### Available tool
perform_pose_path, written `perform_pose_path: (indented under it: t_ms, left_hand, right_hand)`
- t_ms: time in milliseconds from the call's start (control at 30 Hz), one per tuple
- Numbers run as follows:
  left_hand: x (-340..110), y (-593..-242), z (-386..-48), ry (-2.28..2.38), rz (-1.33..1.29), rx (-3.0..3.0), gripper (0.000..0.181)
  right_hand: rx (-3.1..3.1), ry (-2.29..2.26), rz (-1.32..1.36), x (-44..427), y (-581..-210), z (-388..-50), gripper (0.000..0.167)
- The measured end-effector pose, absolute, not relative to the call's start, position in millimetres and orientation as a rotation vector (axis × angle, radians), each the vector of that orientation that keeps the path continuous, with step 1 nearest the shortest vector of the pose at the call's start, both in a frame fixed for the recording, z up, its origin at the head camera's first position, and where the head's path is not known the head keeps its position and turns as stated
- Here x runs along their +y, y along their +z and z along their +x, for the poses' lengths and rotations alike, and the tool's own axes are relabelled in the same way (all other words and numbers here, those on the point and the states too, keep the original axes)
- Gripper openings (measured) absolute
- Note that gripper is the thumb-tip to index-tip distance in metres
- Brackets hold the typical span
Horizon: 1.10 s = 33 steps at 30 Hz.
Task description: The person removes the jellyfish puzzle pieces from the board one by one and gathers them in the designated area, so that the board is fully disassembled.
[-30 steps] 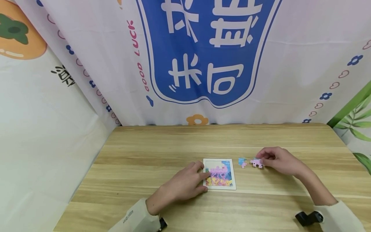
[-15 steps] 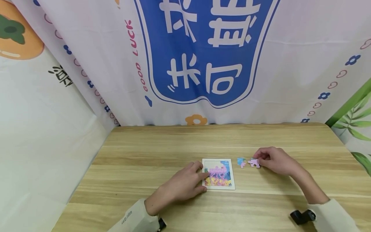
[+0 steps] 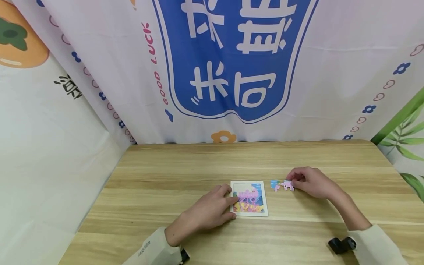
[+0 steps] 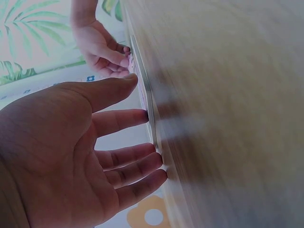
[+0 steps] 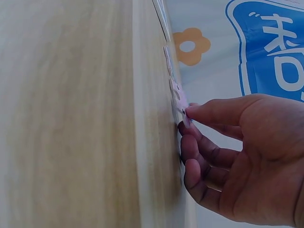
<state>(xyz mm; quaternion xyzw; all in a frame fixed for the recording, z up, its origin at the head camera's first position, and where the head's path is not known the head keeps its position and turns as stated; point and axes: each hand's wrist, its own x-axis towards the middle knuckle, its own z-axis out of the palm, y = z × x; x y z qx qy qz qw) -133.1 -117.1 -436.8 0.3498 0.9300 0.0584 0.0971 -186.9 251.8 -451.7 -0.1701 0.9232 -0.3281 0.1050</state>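
A square jigsaw puzzle (image 3: pixel 253 198) in a white frame lies on the table, its picture pink, yellow and blue, with a bare cream patch at the upper left. My left hand (image 3: pixel 210 209) rests at its left edge, fingers extended and one fingertip on the picture. To the right, my right hand (image 3: pixel 311 183) pinches a pink puzzle piece (image 3: pixel 287 185) between thumb and finger; the right wrist view also shows this pink piece (image 5: pixel 178 97), tilted a little. Just left of it lies a blue-and-pink puzzle piece (image 3: pixel 275 185), touching it or almost so.
The wooden table (image 3: pixel 165 165) reaches back to a printed curtain (image 3: pixel 132 92) with a blue emblem. White cloth (image 3: pixel 49 165) hangs along the left side. A black device (image 3: pixel 342 245) is at the right sleeve.
My right hand has moved left with the pink piece, closing the gap to the blue-and-pink piece. My left hand stays at the puzzle. The whole head view has shifted slightly.
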Motion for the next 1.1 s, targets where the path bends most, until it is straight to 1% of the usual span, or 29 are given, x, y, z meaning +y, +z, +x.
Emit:
perform_pose_path:
  t_ms: [300,967,1100]
  left_hand:
    - [-117.2,-436.4,-133.2,0.171,1.036,2.757,0.052]
    - [-114.9,-436.5,-131.7,0.116,1.048,2.765,0.055]
    - [-114.3,-435.4,-130.5,0.109,1.054,2.767,0.054]
  right_hand:
    - [2.711,-0.973,-0.522,249.9,-451.5,-186.5,0.017]
    - [2.728,-0.972,-0.511,249.6,-450.7,-186.6,0.016]
    - [2.746,-0.994,-0.524,243.7,-450.9,-185.0,0.015]
